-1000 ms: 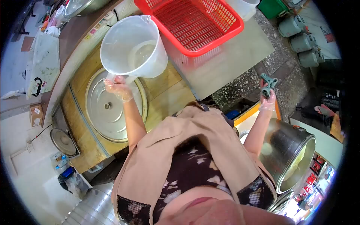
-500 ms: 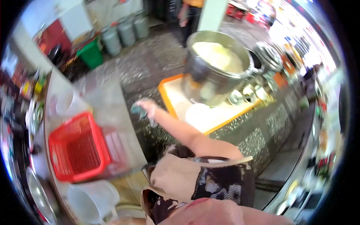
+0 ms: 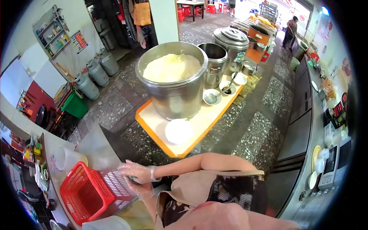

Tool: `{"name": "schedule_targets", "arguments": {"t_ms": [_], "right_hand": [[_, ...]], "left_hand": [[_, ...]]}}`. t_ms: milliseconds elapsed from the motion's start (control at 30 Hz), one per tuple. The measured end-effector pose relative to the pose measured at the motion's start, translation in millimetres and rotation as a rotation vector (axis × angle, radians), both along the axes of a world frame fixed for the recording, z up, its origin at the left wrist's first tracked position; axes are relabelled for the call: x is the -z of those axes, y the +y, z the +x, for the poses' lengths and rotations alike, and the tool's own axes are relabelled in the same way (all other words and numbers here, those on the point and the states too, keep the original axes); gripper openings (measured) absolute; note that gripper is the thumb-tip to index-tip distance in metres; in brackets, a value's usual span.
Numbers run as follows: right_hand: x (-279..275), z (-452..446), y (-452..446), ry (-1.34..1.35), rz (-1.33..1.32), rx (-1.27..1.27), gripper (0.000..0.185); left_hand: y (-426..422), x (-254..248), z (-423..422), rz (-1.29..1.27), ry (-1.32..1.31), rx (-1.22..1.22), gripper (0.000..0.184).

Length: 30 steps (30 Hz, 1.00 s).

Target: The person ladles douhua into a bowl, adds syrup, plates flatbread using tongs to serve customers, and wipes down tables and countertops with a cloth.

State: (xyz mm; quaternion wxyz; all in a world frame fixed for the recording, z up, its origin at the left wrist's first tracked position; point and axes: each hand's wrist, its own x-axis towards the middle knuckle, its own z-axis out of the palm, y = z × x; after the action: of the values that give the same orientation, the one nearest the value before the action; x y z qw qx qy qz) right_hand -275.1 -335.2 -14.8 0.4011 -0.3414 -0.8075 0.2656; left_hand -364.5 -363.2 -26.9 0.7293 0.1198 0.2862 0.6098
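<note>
Our right hand has come in to meet our left hand, now off the plastic pitcher. Between them sits a mostly hidden greenish object, long axis unclear; we cannot tell which grips it. The red basket stands leftward.

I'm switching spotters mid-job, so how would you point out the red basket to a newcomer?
On the pale counter at the lower left of the picture, look left of the person's right hand. The red basket sits there, between a pale tub farther back and a translucent container cut off at the bottom edge. Of these three, it alone is red, with slotted walls.
</note>
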Motion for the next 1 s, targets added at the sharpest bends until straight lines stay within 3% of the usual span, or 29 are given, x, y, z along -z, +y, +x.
{"name": "schedule_targets", "arguments": {"t_ms": [67,167,233,333,367,467,500,533,567,633,767,800,833,933,1000], "right_hand": [[5.9,19.1,-4.4,0.276,-0.174,0.159,0.058],[-41.2,58.7,-50.0,0.075,-0.242,0.041,0.059],[-56.7,84.4,-49.6,0.139,-0.387,0.008,0.059],[-72.5,139.6,-72.0,0.567,-0.232,0.133,0.052],[-66.7,150.3,-67.4,0.493,-0.212,0.144,0.051],[-41.4,144.5,-60.2,-0.116,0.015,0.125,0.047],[-37.5,134.2,-71.5,-0.220,0.068,0.188,0.048],[-24.5,123.7,-63.7,-0.151,0.339,0.352,0.050],[-46.8,141.8,-68.2,-0.151,0.336,0.345,0.050],[-110.1,185.0,-78.8,0.799,-0.801,-0.096,0.055],[-43.7,144.2,-28.4,0.600,-0.469,0.025,0.043],[-83.2,163.7,-36.5,0.690,-0.695,-0.043,0.037],[-37.0,129.3,-7.8,0.772,-0.461,-0.022,0.029],[-40.2,101.8,8.5,0.614,-0.543,0.011,0.025],[-22.2,67.4,29.0,0.407,-0.259,0.204,0.026]], "left_hand": [[-9.0,-5.8,23.7,0.066,0.062,-0.074,0.051],[-14.3,-28.5,68.7,0.389,-0.082,-0.078,0.051],[-17.0,-42.3,110.2,0.537,-0.125,-0.069,0.051],[-24.0,-38.8,165.7,0.482,0.097,-0.088,0.051],[-29.2,-37.5,181.0,0.439,0.187,-0.092,0.051],[-38.6,-40.1,208.5,0.369,0.388,-0.109,0.051],[-40.5,-41.7,212.7,0.356,0.438,-0.113,0.051],[-41.0,-42.3,214.4,0.350,0.484,-0.124,0.051],[-41.7,-44.3,213.3,0.348,0.529,-0.138,0.051],[-41.8,-46.6,203.6,0.343,0.618,-0.174,0.051],[-32.8,-51.0,147.5,0.401,0.919,-0.296,0.051],[-26.8,-55.0,129.7,0.448,1.183,-0.343,0.039],[-24.3,-57.0,114.8,0.465,1.218,-0.388,0.039],[-14.4,-64.3,60.6,0.071,1.331,-0.360,0.052],[10.4,-47.2,14.2,0.066,1.091,-0.298,0.050]]}}
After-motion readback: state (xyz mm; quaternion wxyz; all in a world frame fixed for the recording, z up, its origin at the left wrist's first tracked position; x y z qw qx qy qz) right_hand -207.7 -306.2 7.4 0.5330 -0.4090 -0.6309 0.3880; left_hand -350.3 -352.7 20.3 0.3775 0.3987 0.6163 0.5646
